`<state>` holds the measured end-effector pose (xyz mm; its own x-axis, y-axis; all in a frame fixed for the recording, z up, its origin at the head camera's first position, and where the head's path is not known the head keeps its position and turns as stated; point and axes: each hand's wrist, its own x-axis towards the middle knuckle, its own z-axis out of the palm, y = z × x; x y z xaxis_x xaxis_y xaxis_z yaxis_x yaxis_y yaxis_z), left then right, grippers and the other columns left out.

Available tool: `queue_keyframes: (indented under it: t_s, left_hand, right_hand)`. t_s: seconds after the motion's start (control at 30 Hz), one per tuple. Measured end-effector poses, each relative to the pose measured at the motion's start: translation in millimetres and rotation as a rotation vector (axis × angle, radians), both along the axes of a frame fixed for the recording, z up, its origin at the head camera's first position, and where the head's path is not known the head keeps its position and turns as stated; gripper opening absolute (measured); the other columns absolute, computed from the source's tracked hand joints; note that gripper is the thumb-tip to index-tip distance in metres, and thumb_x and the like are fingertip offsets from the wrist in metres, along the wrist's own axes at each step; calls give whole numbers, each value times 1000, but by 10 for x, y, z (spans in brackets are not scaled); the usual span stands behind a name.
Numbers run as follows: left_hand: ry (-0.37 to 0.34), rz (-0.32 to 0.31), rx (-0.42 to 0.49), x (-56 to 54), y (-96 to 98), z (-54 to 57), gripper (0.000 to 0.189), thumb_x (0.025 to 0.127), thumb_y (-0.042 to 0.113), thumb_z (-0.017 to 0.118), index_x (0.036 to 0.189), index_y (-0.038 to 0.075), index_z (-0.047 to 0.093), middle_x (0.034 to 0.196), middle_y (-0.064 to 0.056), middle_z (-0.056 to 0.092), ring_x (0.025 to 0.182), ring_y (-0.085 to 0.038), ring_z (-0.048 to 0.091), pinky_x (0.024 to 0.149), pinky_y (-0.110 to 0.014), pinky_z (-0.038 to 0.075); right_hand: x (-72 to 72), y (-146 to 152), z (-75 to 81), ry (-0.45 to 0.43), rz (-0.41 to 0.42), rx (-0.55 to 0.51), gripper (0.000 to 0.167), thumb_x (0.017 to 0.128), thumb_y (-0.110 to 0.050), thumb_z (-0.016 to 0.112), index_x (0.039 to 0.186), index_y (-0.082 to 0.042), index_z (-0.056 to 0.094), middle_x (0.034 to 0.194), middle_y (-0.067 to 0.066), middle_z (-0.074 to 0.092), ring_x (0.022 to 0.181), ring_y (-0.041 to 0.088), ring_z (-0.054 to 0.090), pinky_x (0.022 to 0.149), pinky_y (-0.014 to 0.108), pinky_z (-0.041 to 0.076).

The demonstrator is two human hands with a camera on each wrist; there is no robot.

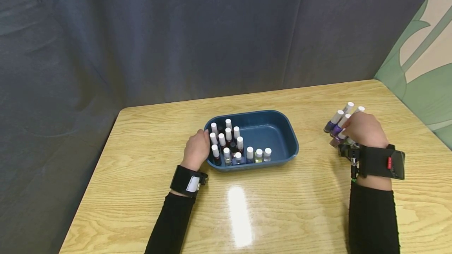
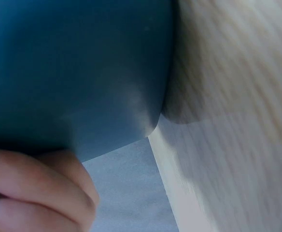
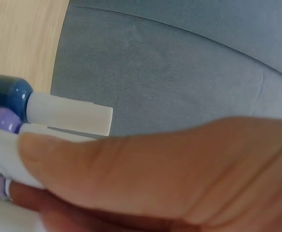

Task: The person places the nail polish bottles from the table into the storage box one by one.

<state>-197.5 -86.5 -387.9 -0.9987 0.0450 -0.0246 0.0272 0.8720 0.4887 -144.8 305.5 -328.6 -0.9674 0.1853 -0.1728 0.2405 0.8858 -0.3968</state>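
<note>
A blue plastic tray (image 1: 290, 130) stands on the table, with several white-capped nail polish bottles upright along its left and front sides. My left hand (image 1: 196, 150) holds the tray's left end; in the left wrist view its curled fingers (image 2: 44, 188) lie against the blue wall. Over to the right, my right hand (image 1: 367, 128) is among a small cluster of nail polish bottles (image 1: 332, 122) in purple and dark blue. Thumb and fingers pinch a white-capped nail polish bottle (image 3: 1, 150) there, its lower part out of view. A dark blue bottle (image 3: 10, 94) stands beside the thumb.
The wooden table (image 1: 148, 136) reaches back to a dark grey curtain (image 1: 212, 34). A green and beige leaf-patterned surface (image 1: 427, 58) lies beyond the table's right edge. Each wrist wears a black strap with a camera.
</note>
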Motion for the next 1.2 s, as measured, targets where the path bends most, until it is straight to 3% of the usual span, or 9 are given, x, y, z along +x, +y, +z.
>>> queue_keyframes:
  t_s: [0.5,0.9,1.2]
  left_hand:
    - [-11,6,1,15,3,9,41,101,26,29,97,-4,57,81,-21,63,75,-32,64,56,-39,49]
    - [-13,4,1,12,5,7,41,101,26,29,98,-4,57,82,-21,63,75,-32,64,57,-39,49]
    - [-20,10,0,6,7,8,43,101,27,28,100,-4,57,86,-22,64,79,-33,65,59,-41,50]
  right_hand:
    - [13,10,16,42,52,15,16,80,3,59,90,14,63,81,27,63,65,28,55,50,27,39]
    - [117,-119,207,214,133,58,16,82,2,56,88,14,65,79,27,63,61,26,54,50,27,37]
    - [144,-533,389,312,201,38,21,89,-4,55,101,11,63,89,28,64,63,25,59,54,35,43]
